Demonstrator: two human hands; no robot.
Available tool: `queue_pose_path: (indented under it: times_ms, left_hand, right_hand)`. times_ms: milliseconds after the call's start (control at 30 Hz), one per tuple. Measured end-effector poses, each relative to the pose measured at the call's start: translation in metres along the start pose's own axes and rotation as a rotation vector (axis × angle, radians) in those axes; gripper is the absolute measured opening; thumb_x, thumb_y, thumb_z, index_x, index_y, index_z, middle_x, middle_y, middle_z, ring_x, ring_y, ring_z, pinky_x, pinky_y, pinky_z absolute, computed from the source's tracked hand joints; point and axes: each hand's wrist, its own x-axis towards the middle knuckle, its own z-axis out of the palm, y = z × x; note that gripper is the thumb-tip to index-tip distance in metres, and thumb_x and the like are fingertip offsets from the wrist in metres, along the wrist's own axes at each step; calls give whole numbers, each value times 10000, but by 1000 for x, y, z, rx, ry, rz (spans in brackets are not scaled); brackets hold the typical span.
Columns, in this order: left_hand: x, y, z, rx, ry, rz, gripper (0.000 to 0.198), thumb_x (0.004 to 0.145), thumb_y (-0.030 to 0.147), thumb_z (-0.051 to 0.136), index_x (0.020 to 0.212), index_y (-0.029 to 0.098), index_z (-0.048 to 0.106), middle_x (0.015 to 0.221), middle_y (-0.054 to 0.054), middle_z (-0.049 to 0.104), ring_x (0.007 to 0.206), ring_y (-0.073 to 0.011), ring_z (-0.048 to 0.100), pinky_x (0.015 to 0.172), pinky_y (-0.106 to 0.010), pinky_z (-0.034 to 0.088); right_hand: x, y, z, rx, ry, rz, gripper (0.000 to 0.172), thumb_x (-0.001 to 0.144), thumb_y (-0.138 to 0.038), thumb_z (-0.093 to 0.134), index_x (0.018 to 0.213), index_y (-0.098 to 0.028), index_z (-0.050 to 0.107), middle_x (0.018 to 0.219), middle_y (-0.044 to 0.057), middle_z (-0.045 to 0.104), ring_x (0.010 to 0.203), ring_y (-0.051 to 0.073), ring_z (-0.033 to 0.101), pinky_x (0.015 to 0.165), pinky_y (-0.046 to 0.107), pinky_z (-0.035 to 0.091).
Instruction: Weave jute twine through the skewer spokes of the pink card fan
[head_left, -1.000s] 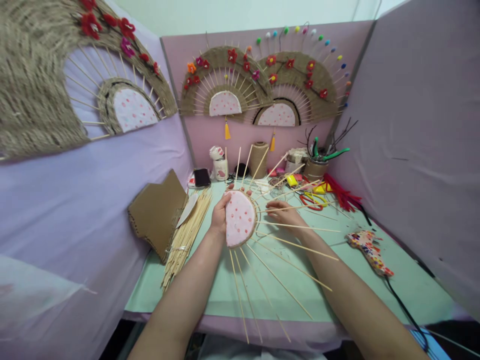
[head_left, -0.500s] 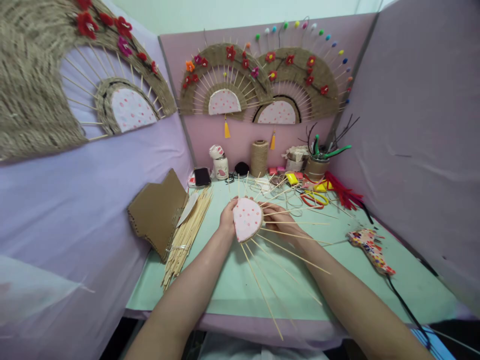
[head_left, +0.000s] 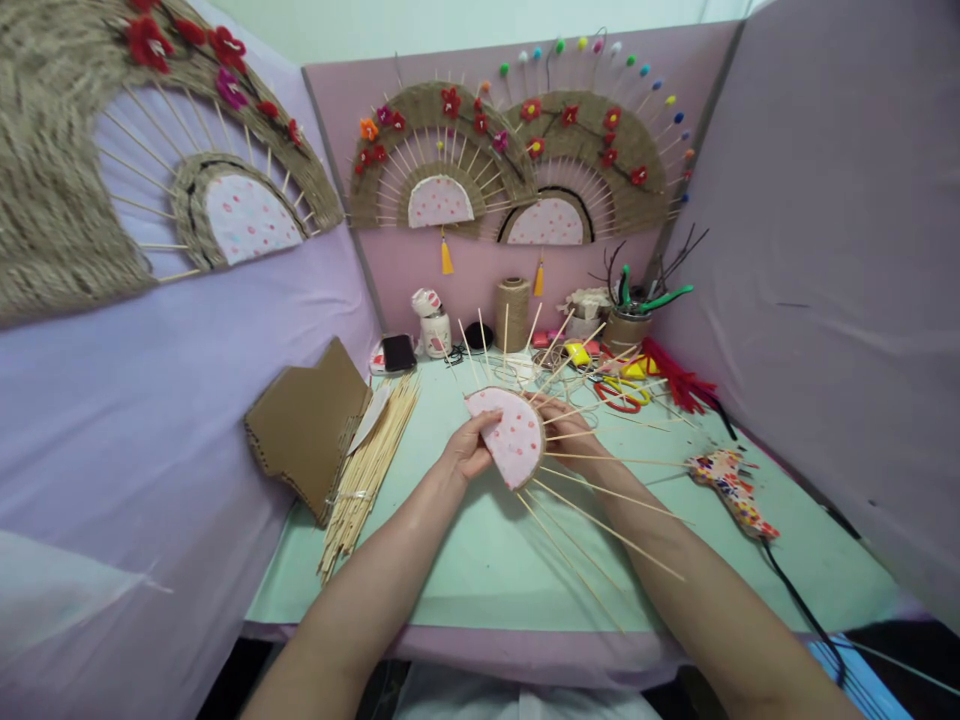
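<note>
My left hand [head_left: 469, 452] grips the straight edge of a pink dotted half-disc [head_left: 514, 436] that has several thin wooden skewers [head_left: 600, 520] fanning out from its rim. The piece is held above the green table [head_left: 465, 560], tilted toward the right. My right hand [head_left: 564, 425] sits behind the disc among the skewers, mostly hidden, with its fingers curled near the rim.
A bundle of skewers [head_left: 367, 460] and folded cardboard [head_left: 304, 425] lie to the left. A twine spool [head_left: 512, 312], a cup of tools [head_left: 628, 325], scissors [head_left: 619, 392], red pipe cleaners [head_left: 679, 380] and a patterned glue gun [head_left: 731, 482] stand behind and right. Finished woven fans [head_left: 510, 150] hang on the walls.
The disc with its skewers has been turned clockwise and shifted slightly right. My left hand moved from the disc's left side to its lower straight edge. The camera tilted a little.
</note>
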Motion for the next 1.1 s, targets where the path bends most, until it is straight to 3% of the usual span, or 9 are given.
queue_pose_path:
  times_ms: [233,400,600,767,900,1100]
  left_hand:
    - [-1,-5,4,-83,28,99,205,683,53,621,880,110,626,803,-77,714,842,-201,672,918,-344,470]
    - [-5,-5,6,-86,0,90,214,685,54,608,894,97,623,815,-76,715,803,-185,672,932,-347,461]
    - [-14,0,5,-25,-83,93,169,665,62,605,826,110,627,782,-60,710,735,-177,667,927,-365,453]
    - [-17,3,0,44,-166,66,246,634,78,609,876,112,635,778,-61,706,721,-192,664,899,-381,453]
    - [-19,5,-1,99,-271,73,351,614,99,630,965,108,638,822,-70,707,747,-201,662,865,-364,462]
    - [-26,10,4,125,-354,171,536,615,83,633,1135,200,577,1064,-60,681,948,-232,645,883,-380,473]
  right_hand:
    - [-5,-1,4,-26,-31,-45,366,600,-373,737,917,-214,649,807,4,686,628,138,584,480,224,404]
    - [-2,4,3,13,-41,-54,335,623,-435,720,866,-216,648,797,12,679,645,153,588,541,261,438]
    - [-4,2,0,-40,-49,-68,312,587,-427,749,754,-195,623,639,-13,604,508,111,490,473,240,358]
    - [-8,-3,2,-28,-80,-54,341,524,-431,779,603,-195,545,497,-44,483,443,85,386,446,230,283]
    - [-10,-5,0,-49,-167,-58,356,531,-443,775,600,-188,537,545,-35,490,476,82,404,464,224,280]
    - [-6,-4,-5,-79,-196,-94,348,592,-435,743,573,-186,501,467,-75,329,427,53,261,454,226,237]
